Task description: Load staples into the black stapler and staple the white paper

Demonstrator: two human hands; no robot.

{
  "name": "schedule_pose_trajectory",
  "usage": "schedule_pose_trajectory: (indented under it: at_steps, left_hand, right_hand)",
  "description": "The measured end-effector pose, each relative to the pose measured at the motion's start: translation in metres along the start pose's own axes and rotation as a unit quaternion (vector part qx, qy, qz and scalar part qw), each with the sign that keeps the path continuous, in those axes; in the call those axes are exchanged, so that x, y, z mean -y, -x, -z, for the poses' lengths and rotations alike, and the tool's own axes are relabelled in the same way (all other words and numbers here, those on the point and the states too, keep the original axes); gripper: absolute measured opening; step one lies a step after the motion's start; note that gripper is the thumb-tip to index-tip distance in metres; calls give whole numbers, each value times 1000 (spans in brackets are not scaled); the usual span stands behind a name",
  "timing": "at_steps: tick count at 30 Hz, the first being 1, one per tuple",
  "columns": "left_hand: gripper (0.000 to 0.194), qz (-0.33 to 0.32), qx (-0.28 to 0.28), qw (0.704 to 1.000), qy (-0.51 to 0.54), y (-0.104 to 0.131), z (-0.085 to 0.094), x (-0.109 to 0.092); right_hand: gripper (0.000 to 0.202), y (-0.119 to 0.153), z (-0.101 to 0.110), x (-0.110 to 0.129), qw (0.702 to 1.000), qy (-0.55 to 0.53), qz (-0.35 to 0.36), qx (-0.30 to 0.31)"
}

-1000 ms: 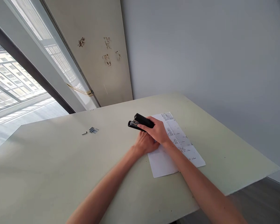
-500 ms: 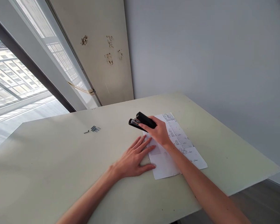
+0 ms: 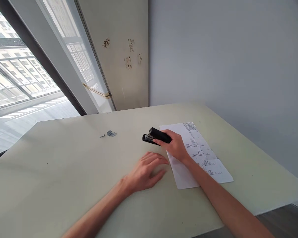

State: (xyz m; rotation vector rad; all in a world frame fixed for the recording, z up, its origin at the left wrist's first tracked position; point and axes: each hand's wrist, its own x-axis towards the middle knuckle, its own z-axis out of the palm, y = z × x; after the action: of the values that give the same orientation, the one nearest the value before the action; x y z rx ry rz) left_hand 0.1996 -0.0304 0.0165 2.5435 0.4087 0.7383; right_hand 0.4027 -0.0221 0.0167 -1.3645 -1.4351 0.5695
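Note:
My right hand (image 3: pixel 176 144) is wrapped round a black stapler (image 3: pixel 159 135), held over the left edge of a printed sheet of paper (image 3: pixel 186 177). The stapler's jaw end points left, with a gap between its upper arm and base. Just left of the paper, my left hand (image 3: pixel 146 170) hovers or rests with curved fingers apart, slightly blurred, holding nothing. Small print runs down the right part of the sheet, and my right forearm covers some of it. Several strips of staples (image 3: pixel 111 133) lie farther back on the left, a short piece (image 3: pixel 102 136) beside them.
The pale table (image 3: pixel 72 185) reaches back to a cabinet panel (image 3: pixel 129 82) with brown stained patches and to a grey wall (image 3: pixel 225 59). A glazed door with a dark frame (image 3: pixel 49 66) is at the left. The table's right edge angles toward me.
My left hand has come off the paper, its fingers now curled more. My right hand, still with the stapler, sits slightly lower. The whole view has shifted, so the scene appears farther right.

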Motion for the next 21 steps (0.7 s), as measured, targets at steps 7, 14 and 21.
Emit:
schedule_pose_trajectory:
  at_steps: [7, 14, 21]
  left_hand:
    - [20, 249, -228, 941, -2, 40, 43, 24]
    - [27, 337, -168, 922, 88, 58, 59, 39]
    - [29, 344, -147, 918, 130, 57, 57, 42]
  right_hand:
    - [36, 11, -15, 5, 992, 34, 48, 108]
    - [29, 22, -27, 10, 979, 15, 50, 197]
    - [32, 19, -23, 8, 975, 28, 22, 217]
